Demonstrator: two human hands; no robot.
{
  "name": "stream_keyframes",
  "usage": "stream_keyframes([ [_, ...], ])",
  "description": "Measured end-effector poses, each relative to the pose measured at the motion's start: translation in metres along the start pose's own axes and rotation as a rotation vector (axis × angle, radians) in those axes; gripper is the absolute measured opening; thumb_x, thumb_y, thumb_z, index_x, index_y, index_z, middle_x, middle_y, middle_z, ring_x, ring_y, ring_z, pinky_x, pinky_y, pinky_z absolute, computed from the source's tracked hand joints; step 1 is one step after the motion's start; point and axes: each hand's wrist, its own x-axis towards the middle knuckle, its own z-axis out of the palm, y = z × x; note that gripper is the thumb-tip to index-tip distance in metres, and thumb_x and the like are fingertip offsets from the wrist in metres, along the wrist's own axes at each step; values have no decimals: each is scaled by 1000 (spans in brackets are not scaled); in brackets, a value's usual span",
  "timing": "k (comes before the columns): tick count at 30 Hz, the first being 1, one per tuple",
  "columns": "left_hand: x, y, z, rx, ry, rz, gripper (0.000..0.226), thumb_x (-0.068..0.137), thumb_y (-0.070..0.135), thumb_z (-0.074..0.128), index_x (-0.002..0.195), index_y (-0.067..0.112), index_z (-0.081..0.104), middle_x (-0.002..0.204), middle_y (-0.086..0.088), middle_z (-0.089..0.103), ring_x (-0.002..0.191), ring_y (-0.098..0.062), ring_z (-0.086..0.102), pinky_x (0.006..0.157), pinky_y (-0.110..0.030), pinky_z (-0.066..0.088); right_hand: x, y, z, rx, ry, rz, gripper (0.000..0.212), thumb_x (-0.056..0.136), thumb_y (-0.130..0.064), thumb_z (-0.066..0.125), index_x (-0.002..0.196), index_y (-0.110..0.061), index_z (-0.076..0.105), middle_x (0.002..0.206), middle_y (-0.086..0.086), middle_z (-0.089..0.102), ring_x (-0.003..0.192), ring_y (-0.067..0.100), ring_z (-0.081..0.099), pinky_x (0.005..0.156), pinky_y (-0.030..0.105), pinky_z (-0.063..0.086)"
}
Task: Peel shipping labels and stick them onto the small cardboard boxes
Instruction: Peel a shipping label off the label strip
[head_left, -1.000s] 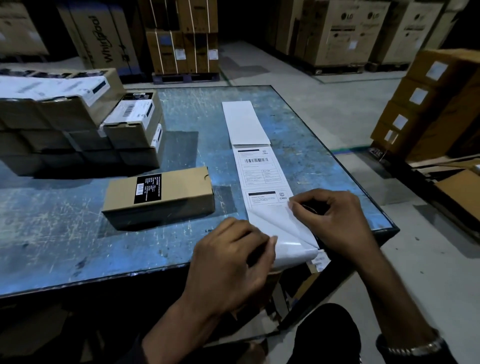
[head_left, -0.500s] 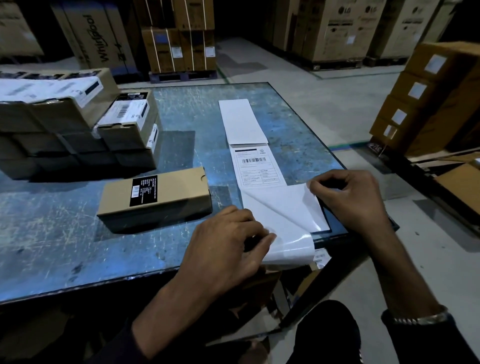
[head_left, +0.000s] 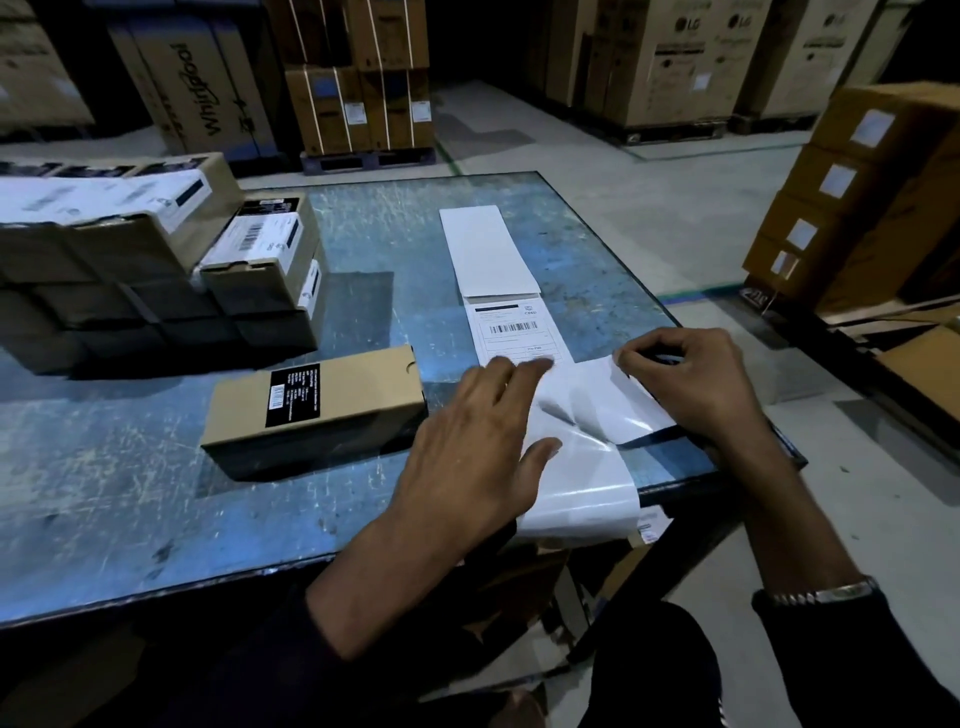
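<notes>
Head view: scratched blue metal table (head_left: 130, 499), worn paint. A long white label strip (head_left: 519, 332) runs down its right part, matte paper, glossy backing curling over the near edge. Right hand (head_left: 696, 384) pinches a corner of the peeled label (head_left: 592, 400), which is lifted and creased. Left hand (head_left: 478, 462) lies flat on the strip, fingers spread straight, pressing it down and hiding part of the print. A small cardboard box (head_left: 317, 405), plain brown with a black sticker, sits just left of the strip, apart from both hands. Stack of labelled boxes (head_left: 156, 260) at the far left, partly cut off. Large cartons (head_left: 675, 57) behind on the floor, dim; stacked brown boxes (head_left: 857, 197) at the right. Label text too small to read
</notes>
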Motion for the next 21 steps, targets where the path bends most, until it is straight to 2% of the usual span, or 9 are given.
stream_keyframes([
  [2,4,-3,0,-70,-92,-6,98,100,43,70,171,27,5,163,0,35,144,-19,34,107,-36,46,-1,1,0,35,-10,6,6,87,-21,82,82,-22,85,79,-19,78,83,-3,73,82,25,57],
  [4,10,-6,0,-145,-189,-30,112,101,46,68,167,29,-21,178,5,8,158,-12,14,121,-30,27,-2,3,-1,87,0,21,7,87,-19,82,81,-21,84,82,-16,79,86,2,75,83,26,57],
  [5,13,-6,-1,-175,-238,-57,117,101,49,68,163,31,-29,179,6,4,160,-12,14,122,-29,25,-2,4,-2,107,11,22,7,87,-18,82,81,-21,84,82,-15,80,87,3,75,84,26,57],
  [8,17,-7,-2,-200,-358,-145,127,98,60,66,152,36,-46,175,0,26,148,-23,45,112,-34,45,-1,6,-4,96,38,0,6,87,-18,82,82,-21,84,81,-16,79,84,-1,74,82,24,57],
  [11,17,-9,-4,-179,-364,-176,135,92,70,66,146,36,-53,175,8,28,149,-21,47,112,-35,47,-1,9,-8,47,48,-4,6,87,-19,83,82,-22,84,78,-20,78,78,-6,72,76,16,53],
  [16,17,-8,-4,-166,-315,-175,142,89,72,69,147,29,-53,171,5,36,141,-24,54,104,-40,53,-2,17,-16,14,121,50,6,85,-24,82,79,-23,83,73,-16,77,73,2,72,78,28,59],
  [19,14,-6,-3,-140,-315,-178,137,89,75,65,149,32,-51,173,7,32,150,-22,44,109,-34,46,-2,20,-19,14,177,85,6,82,-27,81,77,-25,82,72,-15,76,72,2,71,80,30,60],
  [21,12,-7,-2,-128,-320,-187,131,88,79,62,155,37,-43,173,7,31,153,-22,40,111,-36,44,-1,22,-19,33,204,105,9,81,-28,81,72,-27,79,71,-16,76,69,2,69,78,28,58],
])
